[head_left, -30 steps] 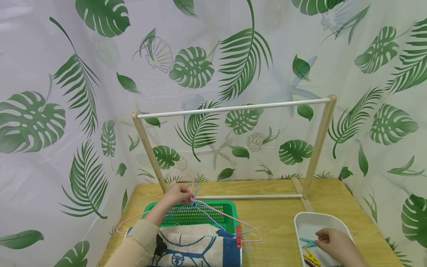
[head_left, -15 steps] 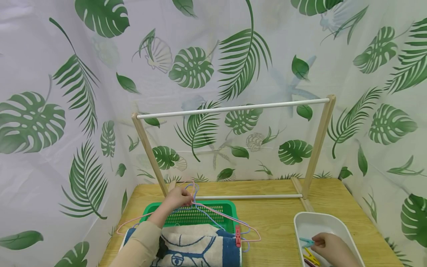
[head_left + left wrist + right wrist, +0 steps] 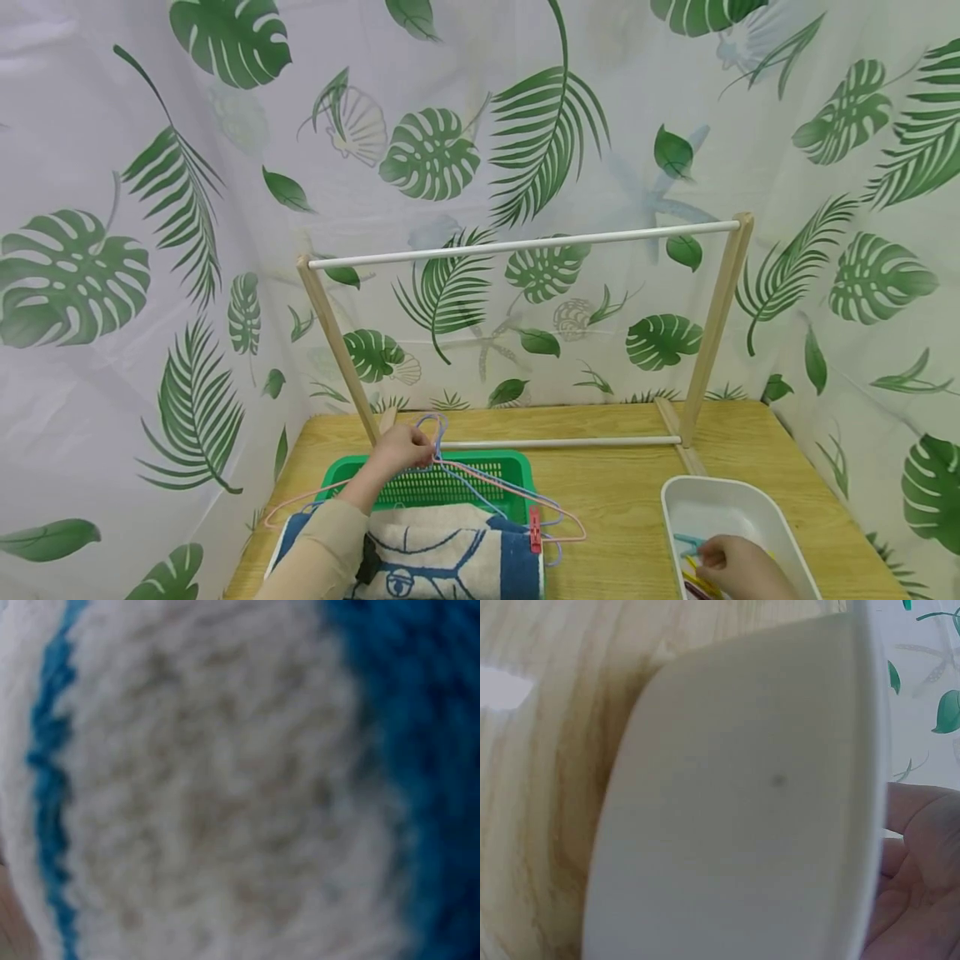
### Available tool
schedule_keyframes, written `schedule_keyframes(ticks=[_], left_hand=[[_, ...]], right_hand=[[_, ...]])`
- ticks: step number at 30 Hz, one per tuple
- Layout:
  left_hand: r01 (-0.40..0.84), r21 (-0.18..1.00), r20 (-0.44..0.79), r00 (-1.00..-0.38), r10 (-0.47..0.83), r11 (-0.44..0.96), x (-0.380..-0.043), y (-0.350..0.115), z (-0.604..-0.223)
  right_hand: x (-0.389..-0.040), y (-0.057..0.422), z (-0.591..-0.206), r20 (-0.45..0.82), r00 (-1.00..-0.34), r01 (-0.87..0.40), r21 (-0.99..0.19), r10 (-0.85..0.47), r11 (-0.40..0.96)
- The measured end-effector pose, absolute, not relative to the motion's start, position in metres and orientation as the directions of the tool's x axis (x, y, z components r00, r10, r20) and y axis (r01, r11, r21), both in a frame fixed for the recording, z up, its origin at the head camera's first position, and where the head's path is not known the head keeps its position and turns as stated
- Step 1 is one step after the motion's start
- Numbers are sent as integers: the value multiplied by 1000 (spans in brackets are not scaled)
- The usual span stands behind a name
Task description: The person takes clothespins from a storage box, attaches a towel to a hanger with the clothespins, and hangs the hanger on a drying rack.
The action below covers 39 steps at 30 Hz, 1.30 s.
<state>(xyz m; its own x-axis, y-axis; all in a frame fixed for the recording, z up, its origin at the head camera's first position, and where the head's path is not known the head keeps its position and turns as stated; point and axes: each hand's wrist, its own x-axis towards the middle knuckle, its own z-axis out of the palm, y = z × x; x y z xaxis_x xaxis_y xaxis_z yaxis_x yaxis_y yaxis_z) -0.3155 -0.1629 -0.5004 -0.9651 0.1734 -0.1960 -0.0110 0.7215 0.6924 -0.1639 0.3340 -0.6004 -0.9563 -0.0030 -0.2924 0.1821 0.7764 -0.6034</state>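
Note:
In the head view my left hand (image 3: 405,450) pinches a pink clothes hanger (image 3: 510,482) at its neck. Just behind it lies a blue clothes hanger (image 3: 470,485); whether the fingers also touch it is unclear. A white-and-blue towel (image 3: 435,558) hangs on the hangers, and a red clothespin (image 3: 535,529) grips its right end. The towel's pile (image 3: 225,780) fills the left wrist view. My right hand (image 3: 746,568) reaches into a white bin (image 3: 720,492), fingertips among a light-blue clothespin (image 3: 686,540) and yellow clothespins (image 3: 692,569). In the right wrist view the bin's wall hides those fingertips.
A green basket (image 3: 521,471) stands behind the towel. Farther back rises a wooden rack with a white top rail (image 3: 525,243) and a low crossbar (image 3: 555,442). Leaf-patterned curtain (image 3: 525,125) surrounds the wooden table (image 3: 600,500).
My right hand has moved left, then slightly down, among the clothespins. My left hand has shifted a little right and down, and the pink hanger's hook has dropped and turned beside the blue one.

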Motion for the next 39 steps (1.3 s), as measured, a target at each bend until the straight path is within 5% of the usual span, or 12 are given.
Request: schedule_keyframes(ticks=[10, 39], left_hand=[[60, 649, -134, -972, 192, 758, -314, -168, -503], [-26, 615, -109, -993, 52, 788, -320, -211, -495]], right_hand=[[-160, 329, -605, -305, -952, 194, -602, 1, 774], [-162, 327, -606, -349, -937, 224, -588, 6, 777]])
